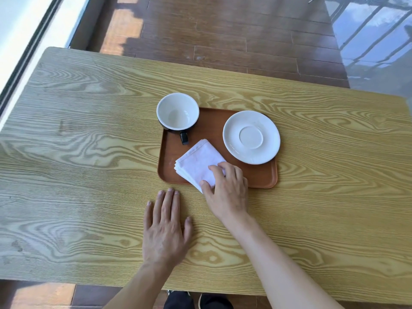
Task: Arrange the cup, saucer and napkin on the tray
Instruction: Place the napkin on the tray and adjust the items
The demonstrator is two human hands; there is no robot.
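Observation:
A brown tray (258,177) lies on the wooden table. At its far left corner stands a cup (177,112), black outside and white inside, empty, its handle pointing toward me. A white saucer (251,137) rests on the tray's right side, overhanging the right rim. A folded white napkin (198,162) lies tilted on the tray's near left part, one corner over the front rim. My right hand (227,190) pinches the napkin's near right corner between thumb and fingers. My left hand (166,226) lies flat on the table just in front of the tray, fingers spread, holding nothing.
The light wooden table (89,152) extends well to the left and right of the tray. Beyond its far edge is dark wooden flooring (223,30). A window frame runs along the left, a glass railing at the top right.

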